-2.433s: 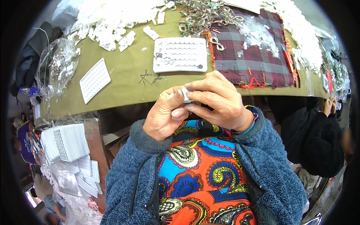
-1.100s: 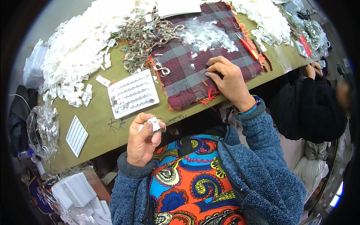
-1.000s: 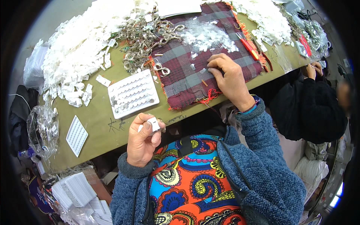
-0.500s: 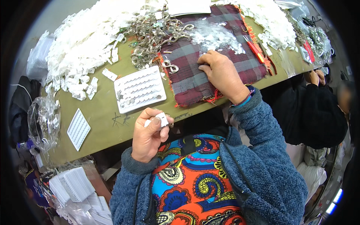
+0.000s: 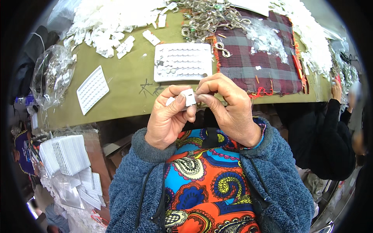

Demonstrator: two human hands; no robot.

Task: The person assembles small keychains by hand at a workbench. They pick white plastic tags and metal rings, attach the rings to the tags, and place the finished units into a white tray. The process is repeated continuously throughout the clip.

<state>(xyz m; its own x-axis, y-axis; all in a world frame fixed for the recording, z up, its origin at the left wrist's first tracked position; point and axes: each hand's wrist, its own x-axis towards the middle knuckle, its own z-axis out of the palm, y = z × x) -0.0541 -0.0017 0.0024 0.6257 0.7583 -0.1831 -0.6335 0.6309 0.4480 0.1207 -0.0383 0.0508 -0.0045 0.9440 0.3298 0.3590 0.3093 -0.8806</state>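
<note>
My left hand is closed around a small white plastic piece with a dark slot in its face, pinched between thumb and fingers. Right beside it, my right hand has thumb and index finger pressed together at the piece's edge. What those fingertips hold, if anything, is too small to make out. Just beyond both hands lies a white tray with rows of round-edged pockets, a few small metallic discs at its left. A plaid cloth to the right carries a scatter of small translucent pieces.
White plastic parts are heaped at the far left, with tangled cords beside them. A second white tray lies left on the olive table. Red-handled pliers rest by the cloth's right edge. A dark-sleeved person sits at right.
My right hand has come back from the translucent pieces on the cloth to the white piece in my left hand. The view has shifted, so the table things appear higher and further right.
</note>
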